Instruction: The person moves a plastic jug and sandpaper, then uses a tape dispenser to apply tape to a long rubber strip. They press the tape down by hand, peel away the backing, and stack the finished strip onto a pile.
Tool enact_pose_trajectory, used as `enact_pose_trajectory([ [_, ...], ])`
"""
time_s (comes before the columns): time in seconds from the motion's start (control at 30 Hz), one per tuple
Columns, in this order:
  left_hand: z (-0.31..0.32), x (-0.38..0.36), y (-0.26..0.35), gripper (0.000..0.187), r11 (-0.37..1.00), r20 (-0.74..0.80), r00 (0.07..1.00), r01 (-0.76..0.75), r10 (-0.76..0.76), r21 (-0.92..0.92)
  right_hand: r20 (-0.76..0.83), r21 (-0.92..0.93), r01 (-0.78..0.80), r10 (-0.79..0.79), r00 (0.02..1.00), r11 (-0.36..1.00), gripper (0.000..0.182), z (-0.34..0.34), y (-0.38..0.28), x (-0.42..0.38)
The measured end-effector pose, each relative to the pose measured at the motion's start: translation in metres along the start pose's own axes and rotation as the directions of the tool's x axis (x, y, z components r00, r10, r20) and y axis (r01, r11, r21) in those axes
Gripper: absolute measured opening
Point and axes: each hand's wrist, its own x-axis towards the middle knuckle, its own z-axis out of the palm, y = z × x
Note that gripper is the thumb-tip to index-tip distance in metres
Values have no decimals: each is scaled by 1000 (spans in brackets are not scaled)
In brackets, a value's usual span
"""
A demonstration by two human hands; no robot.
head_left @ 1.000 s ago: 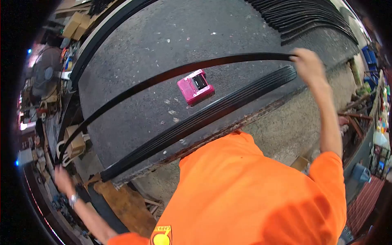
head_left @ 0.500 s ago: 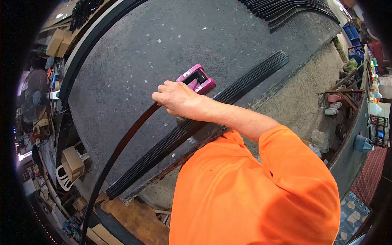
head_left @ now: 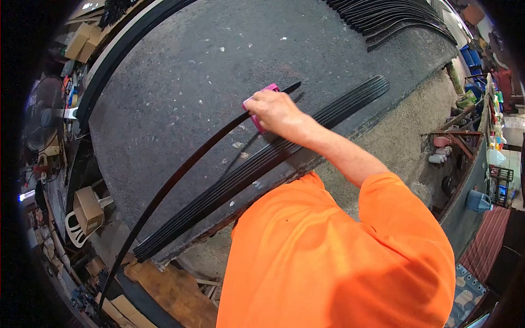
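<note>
My right hand (head_left: 274,112) is closed around a long, thin dark strip (head_left: 186,167), which looks like a flat, springy band. It curves down to the lower left, past the table edge, and its pointed tip pokes out beyond my fingers. A pink tool (head_left: 272,87) with a block-like body sits right under this hand, mostly covered by it. Just nearer to me, a bundle of similar black strips (head_left: 353,104) lies along the table edge, passing beneath my wrist. My left hand is out of view.
More curved black strips (head_left: 396,22) are fanned out at the table's far right corner. The grey worktable (head_left: 164,109) has a raised dark border at the left. A fan (head_left: 44,117) and a cardboard box (head_left: 88,209) stand to the left; a blue jug (head_left: 479,201) is at right.
My right hand has moved up and right over the pink tool. The strip shifted with it, its tip now showing past the hand and its shadow on the table.
</note>
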Motion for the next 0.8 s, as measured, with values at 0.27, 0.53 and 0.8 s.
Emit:
enact_pose_trajectory([
  [0.27,218,71,86,37,893,-45,910,-414,413,-176,57,-257,-108,126,990,960,20,-54,76,-35],
  [0.53,229,-4,219,37,812,45,872,-433,487,-390,25,-438,-267,309,951,859,7,-108,157,-77],
  [0.8,148,-114,298,31,724,-4,814,-519,581,-454,-79,-567,-325,342,936,757,8,-171,243,-133],
])
